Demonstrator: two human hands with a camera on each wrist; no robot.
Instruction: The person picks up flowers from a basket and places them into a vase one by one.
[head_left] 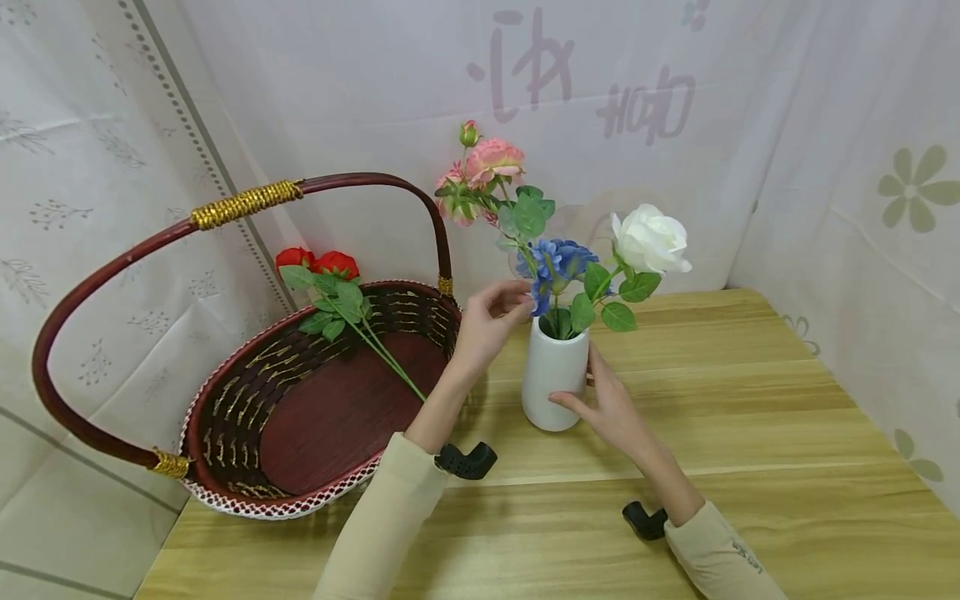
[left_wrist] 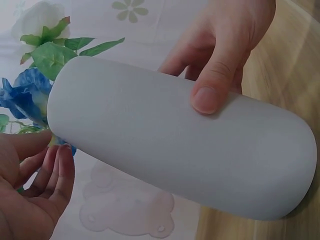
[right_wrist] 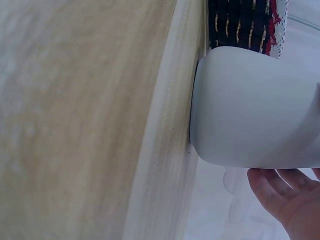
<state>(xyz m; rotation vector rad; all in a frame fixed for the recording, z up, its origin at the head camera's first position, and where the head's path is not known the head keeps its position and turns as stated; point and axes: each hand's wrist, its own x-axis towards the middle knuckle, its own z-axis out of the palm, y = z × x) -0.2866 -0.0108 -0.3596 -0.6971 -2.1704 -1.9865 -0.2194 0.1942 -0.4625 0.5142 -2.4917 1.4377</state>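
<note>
A white vase [head_left: 553,375] stands upright on the wooden table, holding a blue flower [head_left: 564,257], a white rose [head_left: 649,237] and a stem of pink flowers [head_left: 495,160]. My right hand [head_left: 613,410] grips the vase's lower right side, thumb in front and fingers round the far side. At the mouth, my left hand [head_left: 486,323] pinches the lower part of the blue flower between thumb and fingers. The left wrist view shows those curled fingertips [left_wrist: 64,156] against the flower, just beside the vase rim.
Left of the vase sits a dark red woven basket [head_left: 322,425] with a tall arched handle [head_left: 247,204]. Red roses [head_left: 337,265] lie across it, blooms over the far rim. Printed curtains [head_left: 360,83] hang behind and beside the table [head_left: 735,417].
</note>
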